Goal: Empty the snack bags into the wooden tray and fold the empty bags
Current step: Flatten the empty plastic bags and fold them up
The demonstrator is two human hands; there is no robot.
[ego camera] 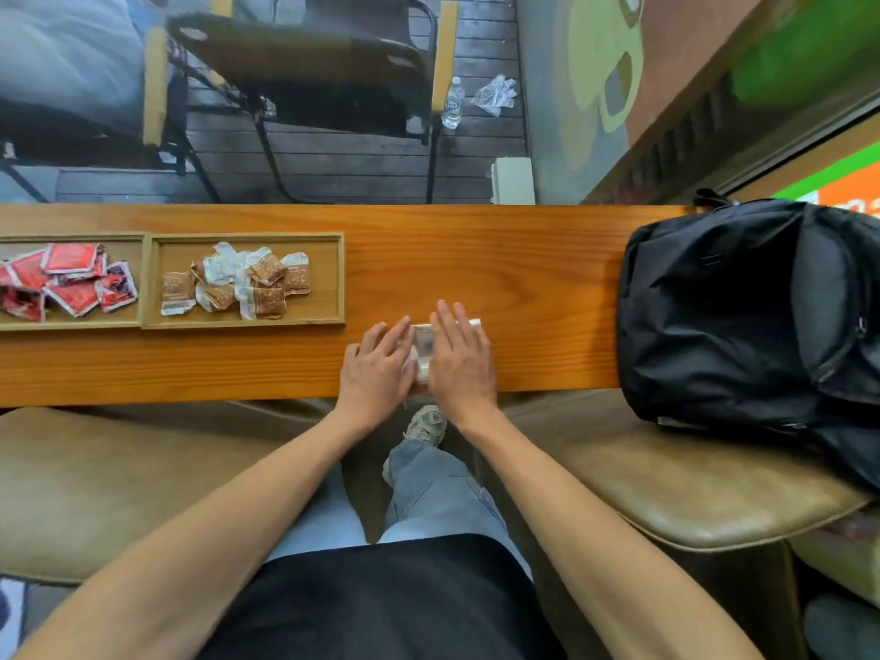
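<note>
A clear, empty snack bag (423,347) lies flat near the front edge of a long wooden table (524,278), mostly hidden under two hands. The left hand (378,369) rests palm down on the bag's left side, fingers spread and flat. The right hand (459,357) presses palm down on the right side, fingers straight; a corner of the bag shows just beyond its fingertips. Neither hand is gripping; both are flattened on the bag.

To the far left on the table sits a wooden tray (340,278) with two compartments. The right compartment holds a pile of brown and white snack packets (243,283). The left compartment holds red snack packets (66,283). At the right end of the table leans a black backpack (752,316).

The emptying appears finished for this bag, and the folding step seems to be in hand. The next move probably calls for lifting one edge, turning it over the rest, and pressing the crease down while the other hand holds the bag steady.
</note>
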